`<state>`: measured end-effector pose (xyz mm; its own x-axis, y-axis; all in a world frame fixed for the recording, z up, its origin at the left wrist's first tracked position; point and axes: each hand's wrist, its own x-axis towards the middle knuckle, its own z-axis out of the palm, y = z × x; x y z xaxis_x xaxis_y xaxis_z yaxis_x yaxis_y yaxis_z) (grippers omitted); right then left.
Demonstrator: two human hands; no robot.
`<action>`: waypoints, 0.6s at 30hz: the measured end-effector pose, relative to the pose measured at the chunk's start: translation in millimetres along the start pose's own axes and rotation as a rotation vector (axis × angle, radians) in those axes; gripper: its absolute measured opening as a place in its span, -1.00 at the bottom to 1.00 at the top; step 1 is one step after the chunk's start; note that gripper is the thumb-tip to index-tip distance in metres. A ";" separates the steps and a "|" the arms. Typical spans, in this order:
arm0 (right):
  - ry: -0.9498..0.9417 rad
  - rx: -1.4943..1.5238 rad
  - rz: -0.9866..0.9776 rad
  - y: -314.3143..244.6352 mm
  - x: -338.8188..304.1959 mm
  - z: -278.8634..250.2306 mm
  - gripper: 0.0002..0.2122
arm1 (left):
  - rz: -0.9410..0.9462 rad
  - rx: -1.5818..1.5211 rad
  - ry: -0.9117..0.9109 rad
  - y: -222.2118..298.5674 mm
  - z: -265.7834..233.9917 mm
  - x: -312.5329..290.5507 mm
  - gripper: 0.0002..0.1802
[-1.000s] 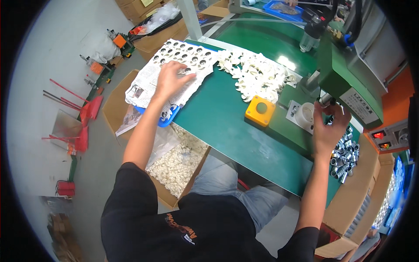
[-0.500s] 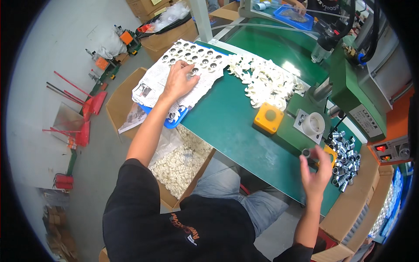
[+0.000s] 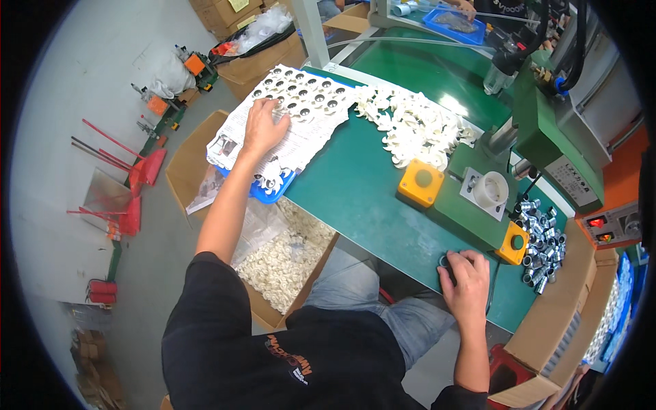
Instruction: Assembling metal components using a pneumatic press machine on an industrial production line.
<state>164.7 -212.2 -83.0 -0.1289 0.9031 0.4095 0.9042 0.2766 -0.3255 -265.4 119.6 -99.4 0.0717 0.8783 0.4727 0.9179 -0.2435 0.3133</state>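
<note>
My left hand point(image 3: 265, 128) rests over a sheet of printed paper point(image 3: 236, 133), thumb apart from the fingers, and no held part shows. Its fingertips reach the nearest row of white plastic parts with dark metal inserts point(image 3: 301, 89), laid out in rows on the paper. Near the front edge of the green table point(image 3: 369, 198), my right hand point(image 3: 466, 281) closes around a small metal sleeve point(image 3: 444, 261), mostly covered by the fingers. Beyond it stands a green press point(image 3: 557, 137) with a round white fixture point(image 3: 490, 189).
Loose white plastic parts point(image 3: 417, 126) pile up behind the yellow button box point(image 3: 420, 183). A second yellow button box point(image 3: 512, 242) adjoins shiny metal sleeves point(image 3: 542, 239) on the right. Below the table edge sits a carton of white pieces point(image 3: 277, 273). A co-worker's hand point(image 3: 467, 8) shows at the back.
My left hand has moved left along the nearest row, uncovering a white part with its insert. My right hand has come down and left with the metal sleeve, away from the press.
</note>
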 end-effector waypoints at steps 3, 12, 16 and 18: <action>0.001 -0.012 0.028 -1.2 -1.8 -1.5 -0.68 | -0.009 -0.066 0.004 -4.5 2.5 3.6 -0.44; -0.008 -0.013 0.081 -2.3 -3.1 -6.1 -0.63 | -0.023 -0.022 -0.020 4.3 -1.7 9.5 -0.38; 0.000 0.015 0.075 -1.0 -2.0 -3.2 -0.64 | -0.007 0.039 0.032 1.8 -6.6 8.0 -0.37; 0.000 0.019 0.057 0.6 -1.9 -2.3 -0.63 | -0.025 -0.004 0.022 6.9 -9.3 9.0 -0.35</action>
<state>166.5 -214.6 -82.0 -0.0773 0.9177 0.3897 0.9020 0.2309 -0.3647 -262.0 122.0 -85.3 0.0402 0.8749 0.4827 0.9178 -0.2234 0.3284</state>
